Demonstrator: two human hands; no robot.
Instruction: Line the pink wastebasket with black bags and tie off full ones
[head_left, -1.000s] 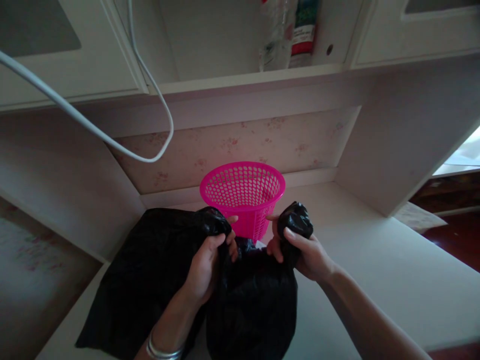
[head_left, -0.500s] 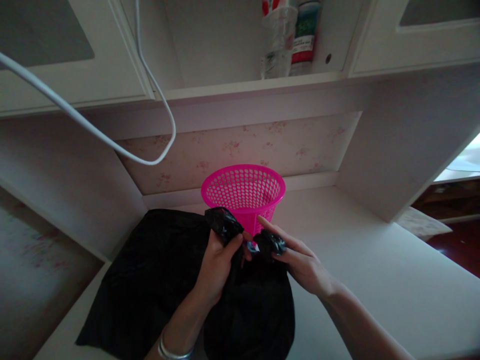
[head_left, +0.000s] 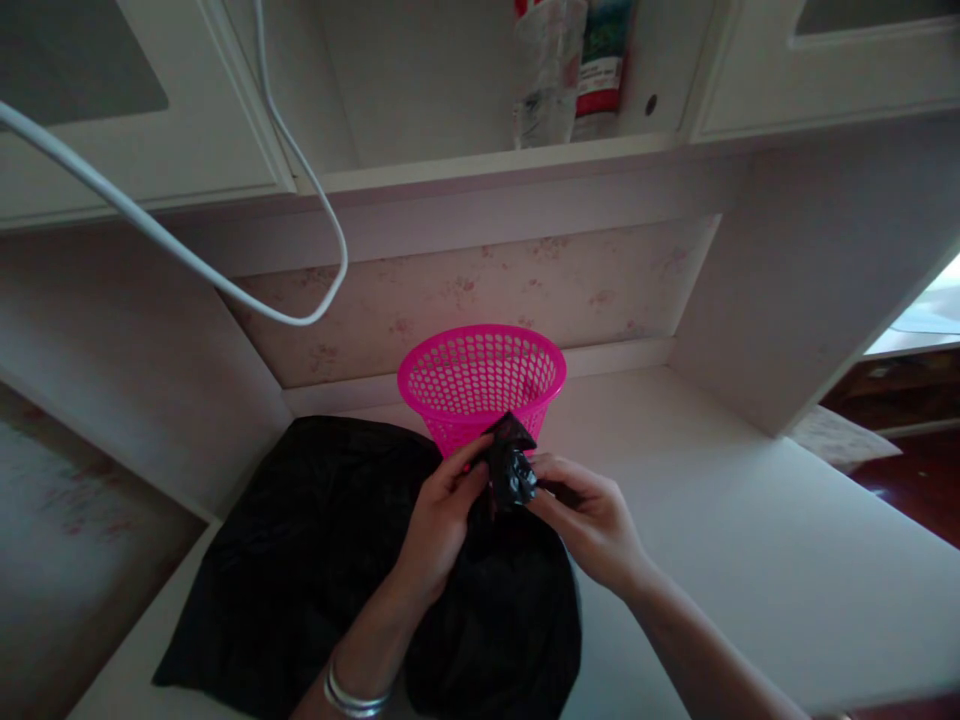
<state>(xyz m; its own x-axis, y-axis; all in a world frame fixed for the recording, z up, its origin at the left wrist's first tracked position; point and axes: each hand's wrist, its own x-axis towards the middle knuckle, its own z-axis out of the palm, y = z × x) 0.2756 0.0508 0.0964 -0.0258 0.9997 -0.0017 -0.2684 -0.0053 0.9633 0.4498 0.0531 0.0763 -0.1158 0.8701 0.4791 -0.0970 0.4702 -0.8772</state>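
A full black plastic bag [head_left: 499, 610] stands on the white desk [head_left: 720, 520] in front of me. Its gathered top ends [head_left: 511, 465] stick up between my hands. My left hand [head_left: 442, 515] pinches the bag's neck from the left, and a silver bangle sits on that wrist. From the right, my right hand [head_left: 589, 515] grips the same bunched ends. Another flat black bag [head_left: 300, 550] lies spread on the desk to the left. A pink perforated basket [head_left: 482, 385] stands just behind my hands.
A white cable [head_left: 225, 200] hangs in a loop from the upper left. Bottles [head_left: 570, 60] stand on a shelf above the desk. A side panel [head_left: 795, 300] walls the desk at the right; the floor [head_left: 915, 480] shows beyond it.
The two bag ends, held apart a second ago, have been brought together into one bunch between my hands, right in front of the basket.
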